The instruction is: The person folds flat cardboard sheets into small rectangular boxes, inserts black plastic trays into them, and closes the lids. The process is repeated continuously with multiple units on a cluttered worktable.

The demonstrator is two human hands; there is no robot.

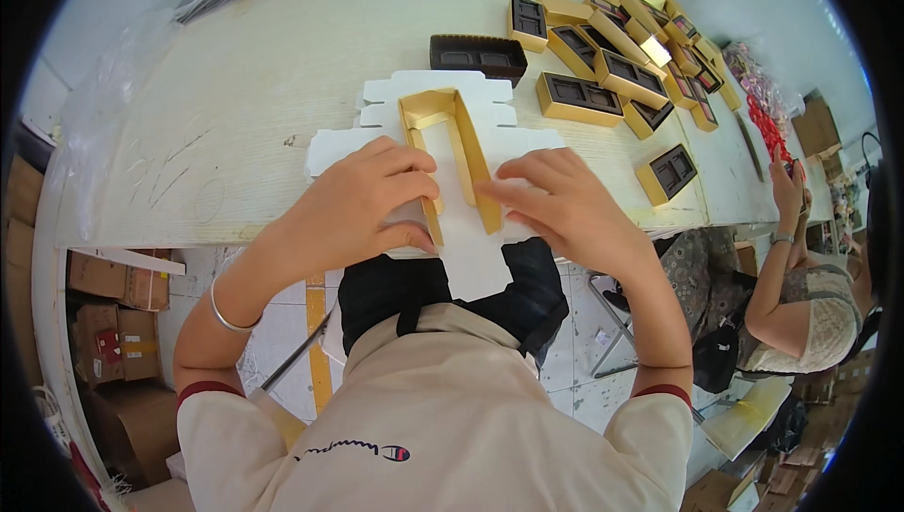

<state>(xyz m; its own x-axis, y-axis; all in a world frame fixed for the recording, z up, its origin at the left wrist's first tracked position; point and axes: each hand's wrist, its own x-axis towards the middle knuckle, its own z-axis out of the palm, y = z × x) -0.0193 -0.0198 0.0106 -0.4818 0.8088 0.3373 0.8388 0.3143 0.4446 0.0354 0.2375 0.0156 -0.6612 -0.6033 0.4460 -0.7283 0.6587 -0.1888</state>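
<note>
A partly folded gold cardboard box (468, 150) stands in front of me with its far end and two long sides upright. The end nearest me lies flat as a white flap (476, 267) over the table edge. My left hand (377, 192) is closed on the left wall, fingers over it and thumb low near its front end. On the other side, my right hand (565, 201) pinches the right wall near its front corner. Under the box lie flat white cardboard blanks (330, 150) with notched edges. Just beyond them sits a dark brown plastic tray (478, 57).
Several gold boxes with dark inserts (631, 79) are heaped at the far right of the table (273, 70); one gold box (669, 175) lies apart. Clear plastic wrap (104, 126) hangs at the left. A seated person (800, 310) works at the right. Cartons (118, 343) stand below.
</note>
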